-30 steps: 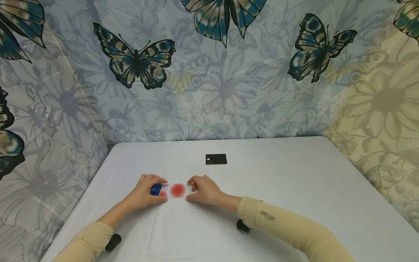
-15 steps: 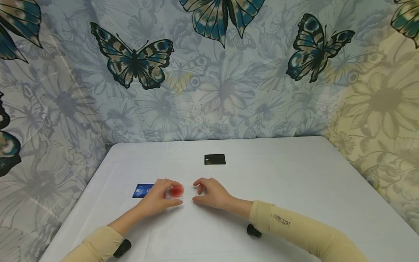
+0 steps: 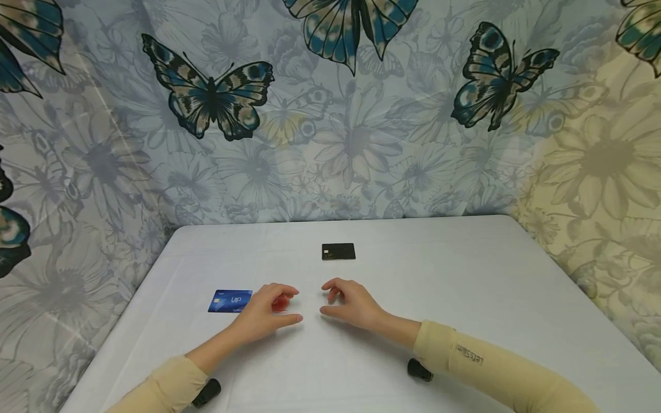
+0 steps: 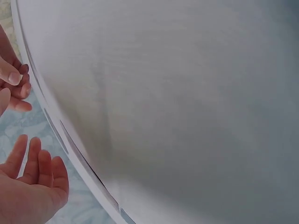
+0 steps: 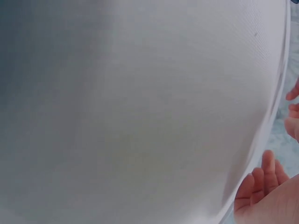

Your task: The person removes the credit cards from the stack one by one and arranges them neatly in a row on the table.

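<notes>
Left hand (image 3: 262,312) at a red disc (image 3: 280,303) beside the blue card (image 3: 225,301), right hand (image 3: 358,307) farther from the card, both hands' fingers released

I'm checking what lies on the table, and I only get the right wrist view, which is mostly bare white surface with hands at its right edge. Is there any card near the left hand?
Observer: Yes. In the head view, a blue card marked VIP lies flat on the table, just left of the left hand.
Operator: Good. And is anything farther back, beyond the hands?
Observer: Yes, a black card lies farther back, beyond the fingertips of the right hand and apart from both hands.
</notes>
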The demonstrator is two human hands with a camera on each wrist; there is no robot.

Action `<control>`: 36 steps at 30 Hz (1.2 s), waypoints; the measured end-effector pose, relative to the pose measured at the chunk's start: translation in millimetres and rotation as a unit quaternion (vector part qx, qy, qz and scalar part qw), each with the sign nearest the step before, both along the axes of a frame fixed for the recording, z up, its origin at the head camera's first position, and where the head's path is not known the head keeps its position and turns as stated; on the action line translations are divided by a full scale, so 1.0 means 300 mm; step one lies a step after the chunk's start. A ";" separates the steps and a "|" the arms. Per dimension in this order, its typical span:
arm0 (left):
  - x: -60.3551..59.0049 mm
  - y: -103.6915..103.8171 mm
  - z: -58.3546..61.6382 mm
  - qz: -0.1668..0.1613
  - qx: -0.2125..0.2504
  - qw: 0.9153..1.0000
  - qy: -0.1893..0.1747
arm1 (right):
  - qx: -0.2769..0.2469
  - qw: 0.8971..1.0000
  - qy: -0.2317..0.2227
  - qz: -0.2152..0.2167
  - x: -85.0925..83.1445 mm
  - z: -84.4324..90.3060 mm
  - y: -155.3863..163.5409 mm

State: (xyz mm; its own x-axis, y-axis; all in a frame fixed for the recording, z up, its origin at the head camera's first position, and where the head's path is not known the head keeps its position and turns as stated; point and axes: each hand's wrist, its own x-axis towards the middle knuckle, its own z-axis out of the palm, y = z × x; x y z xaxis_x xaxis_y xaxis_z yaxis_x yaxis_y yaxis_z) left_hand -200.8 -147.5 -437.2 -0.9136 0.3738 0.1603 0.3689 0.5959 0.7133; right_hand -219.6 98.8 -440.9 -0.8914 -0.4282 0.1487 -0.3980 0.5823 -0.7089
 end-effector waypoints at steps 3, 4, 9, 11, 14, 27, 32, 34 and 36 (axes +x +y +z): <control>-0.001 0.022 0.003 -0.002 0.000 1.000 -0.006 | -0.002 1.000 -0.005 -0.008 0.005 0.002 0.018; -0.002 0.029 0.003 -0.001 -0.001 1.000 -0.007 | -0.003 1.000 -0.006 -0.011 0.005 0.001 0.023; -0.004 0.060 -0.001 -0.003 0.004 1.000 -0.017 | -0.005 1.000 -0.016 -0.019 0.012 -0.004 0.055; -0.005 0.072 -0.001 -0.012 0.009 1.000 -0.019 | -0.005 1.000 -0.018 -0.021 0.015 -0.008 0.070; -0.009 0.088 -0.001 -0.028 0.012 0.999 -0.011 | -0.006 1.000 -0.016 -0.019 0.021 -0.010 0.090; -0.013 0.147 -0.003 -0.057 0.018 0.998 -0.002 | 0.000 1.000 -0.010 -0.029 0.033 -0.003 0.163; -0.030 0.169 -0.008 -0.059 0.001 0.998 0.005 | 0.003 0.999 -0.019 -0.041 0.031 -0.008 0.191; -0.040 0.177 -0.008 -0.059 -0.001 0.998 0.009 | 0.003 0.999 -0.021 -0.042 0.028 -0.011 0.201; -0.051 0.185 -0.006 -0.059 0.003 0.998 0.012 | 0.002 0.999 -0.021 -0.043 0.022 -0.012 0.209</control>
